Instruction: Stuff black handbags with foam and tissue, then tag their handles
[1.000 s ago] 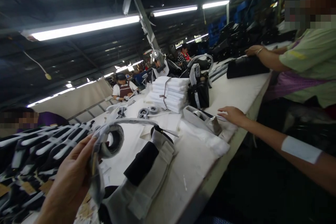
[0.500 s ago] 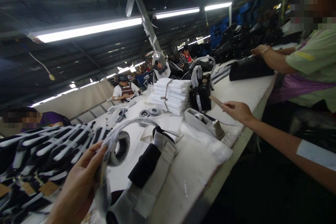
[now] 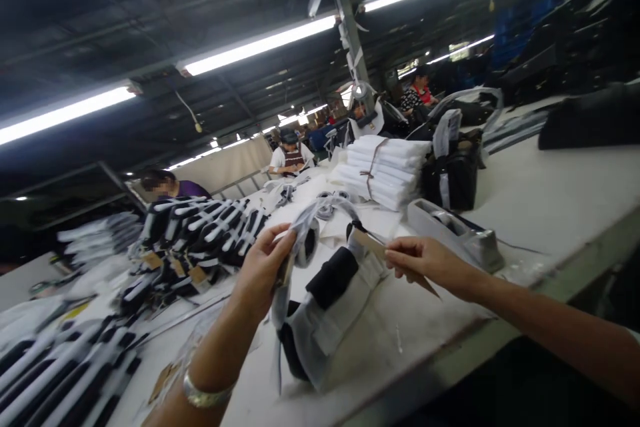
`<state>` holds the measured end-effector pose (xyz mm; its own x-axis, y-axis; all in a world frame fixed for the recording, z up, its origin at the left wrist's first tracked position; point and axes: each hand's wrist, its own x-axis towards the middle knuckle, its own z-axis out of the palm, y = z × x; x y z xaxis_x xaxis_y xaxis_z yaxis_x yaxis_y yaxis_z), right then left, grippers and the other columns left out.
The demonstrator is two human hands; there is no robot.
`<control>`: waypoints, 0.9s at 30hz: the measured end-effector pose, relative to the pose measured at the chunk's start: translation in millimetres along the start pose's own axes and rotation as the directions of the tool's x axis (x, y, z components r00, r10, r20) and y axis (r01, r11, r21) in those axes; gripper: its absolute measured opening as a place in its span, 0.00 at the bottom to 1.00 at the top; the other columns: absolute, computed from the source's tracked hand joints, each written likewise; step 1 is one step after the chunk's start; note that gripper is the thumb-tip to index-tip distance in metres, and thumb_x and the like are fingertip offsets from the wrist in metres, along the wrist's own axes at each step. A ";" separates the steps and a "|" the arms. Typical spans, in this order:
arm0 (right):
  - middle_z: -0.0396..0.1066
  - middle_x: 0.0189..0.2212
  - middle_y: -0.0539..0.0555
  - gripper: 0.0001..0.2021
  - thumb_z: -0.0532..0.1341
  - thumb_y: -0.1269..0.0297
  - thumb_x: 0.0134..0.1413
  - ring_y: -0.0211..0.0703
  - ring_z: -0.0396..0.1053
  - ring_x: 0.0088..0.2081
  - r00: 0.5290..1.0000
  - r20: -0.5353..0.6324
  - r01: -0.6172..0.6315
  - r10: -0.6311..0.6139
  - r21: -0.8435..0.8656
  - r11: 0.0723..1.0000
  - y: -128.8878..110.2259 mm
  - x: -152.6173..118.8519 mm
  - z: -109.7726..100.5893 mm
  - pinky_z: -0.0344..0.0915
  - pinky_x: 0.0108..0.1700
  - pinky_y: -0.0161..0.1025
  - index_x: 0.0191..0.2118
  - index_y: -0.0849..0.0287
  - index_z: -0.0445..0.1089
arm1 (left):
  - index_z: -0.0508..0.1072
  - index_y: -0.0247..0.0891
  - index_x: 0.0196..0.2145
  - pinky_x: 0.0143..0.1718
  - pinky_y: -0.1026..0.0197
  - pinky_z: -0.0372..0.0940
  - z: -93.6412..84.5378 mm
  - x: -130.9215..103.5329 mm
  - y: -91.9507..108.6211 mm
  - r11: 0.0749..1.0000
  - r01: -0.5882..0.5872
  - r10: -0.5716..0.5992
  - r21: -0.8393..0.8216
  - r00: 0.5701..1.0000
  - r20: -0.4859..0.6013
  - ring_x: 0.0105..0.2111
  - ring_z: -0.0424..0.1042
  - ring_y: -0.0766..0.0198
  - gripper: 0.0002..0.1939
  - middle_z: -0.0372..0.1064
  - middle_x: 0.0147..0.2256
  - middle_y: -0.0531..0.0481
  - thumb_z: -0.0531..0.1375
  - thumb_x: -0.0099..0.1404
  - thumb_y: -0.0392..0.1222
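Observation:
My left hand (image 3: 267, 267) grips a strap wrapped in clear plastic (image 3: 299, 223), which arches up and over to a black bag (image 3: 333, 278) partly covered in white wrapping. The bag stands tilted on the white table (image 3: 400, 353). Between the thumb and fingers of my right hand (image 3: 420, 260) is a flat brown card tag (image 3: 369, 243), held just right of the bag's top. Behind my right hand sits a grey tape dispenser (image 3: 455, 233).
Rows of black bags with white wrapping (image 3: 200, 227) lie at the left. Beyond the bag are a tied stack of white padding (image 3: 383, 167) and a black bag (image 3: 450, 177). Several people sit farther back.
The view has turned left. My right hand has brought the brown card tag from beside the tape dispenser to the bag. My left hand still holds the strap.

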<state>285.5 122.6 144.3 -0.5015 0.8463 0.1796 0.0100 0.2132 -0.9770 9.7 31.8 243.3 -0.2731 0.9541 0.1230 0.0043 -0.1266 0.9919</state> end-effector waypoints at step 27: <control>0.77 0.46 0.56 0.23 0.69 0.45 0.49 0.51 0.67 0.54 0.977 0.209 -0.139 0.046 0.456 0.879 -79.7 29.9 101.8 0.56 0.60 0.50 0.46 0.56 0.78 | 0.75 0.37 0.43 0.24 0.69 0.62 5.1 -15.0 -2.9 0.984 -0.155 0.153 0.088 0.988 0.023 0.23 0.72 0.68 0.25 0.74 0.28 0.51 0.72 0.52 0.55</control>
<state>181.6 81.1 215.8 -0.6700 0.7348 0.1060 -0.3160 -0.1531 -0.9363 18.7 19.2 238.7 -0.2471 0.9293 0.2743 0.1308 -0.2485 0.9598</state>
